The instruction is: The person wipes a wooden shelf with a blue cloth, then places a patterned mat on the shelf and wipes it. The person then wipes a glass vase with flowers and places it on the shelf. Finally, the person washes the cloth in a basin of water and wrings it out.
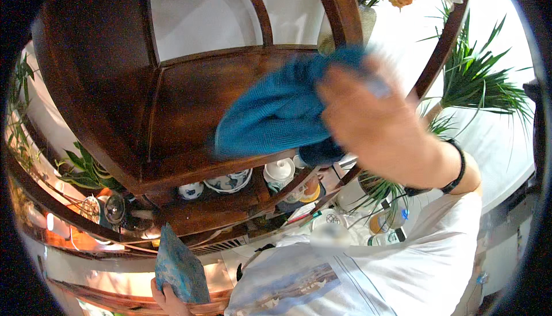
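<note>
My right hand [366, 122], blurred by motion and with a black band at the wrist, grips a blue cloth [276, 104]. The cloth hangs in folds across the dark wooden shelf unit [207, 91], over a shelf board. Whether it touches the wood I cannot tell. Low on the left, my left hand [166, 301] holds a flat-sided object with a mottled blue-grey surface [179, 266] by its lower edge. Its pointed top faces up, and what it is exactly is unclear.
Below the board stand a small blue-and-white pot [191, 191], a patterned bowl [228, 181] and a lidded white jar [279, 170]. Flowers in a vase [367, 22] stand at the top. A spiky-leaved plant [478, 83] is on the right, a leafy plant [88, 167] on the left.
</note>
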Demonstrator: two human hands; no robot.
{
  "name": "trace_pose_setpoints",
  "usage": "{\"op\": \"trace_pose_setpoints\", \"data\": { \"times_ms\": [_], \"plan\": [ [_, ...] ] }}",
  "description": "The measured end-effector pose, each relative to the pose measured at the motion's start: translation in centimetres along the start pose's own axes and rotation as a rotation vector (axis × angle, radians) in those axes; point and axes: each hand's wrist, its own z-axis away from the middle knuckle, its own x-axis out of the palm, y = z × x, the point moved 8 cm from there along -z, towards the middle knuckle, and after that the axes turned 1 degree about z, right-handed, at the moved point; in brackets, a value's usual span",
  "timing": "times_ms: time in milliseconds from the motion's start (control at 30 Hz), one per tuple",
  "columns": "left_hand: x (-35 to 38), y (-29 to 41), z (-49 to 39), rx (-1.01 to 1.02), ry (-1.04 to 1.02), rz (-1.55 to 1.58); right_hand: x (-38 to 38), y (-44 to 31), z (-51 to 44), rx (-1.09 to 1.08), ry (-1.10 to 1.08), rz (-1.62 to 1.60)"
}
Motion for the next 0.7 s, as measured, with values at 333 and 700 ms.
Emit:
{"op": "trace_pose_setpoints", "data": {
  "times_ms": [333,700],
  "plan": [
    [-1.6,-3.5,-1.1,0.05,-0.018,0.176,-10.5,6.7,-3.4,0.116,0.341,0.358],
    [-1.6,-3.0,-2.2,0.05,-0.044,0.192,-11.5,6.8,-6.2,0.045,0.121,0.465]
  ]
}}
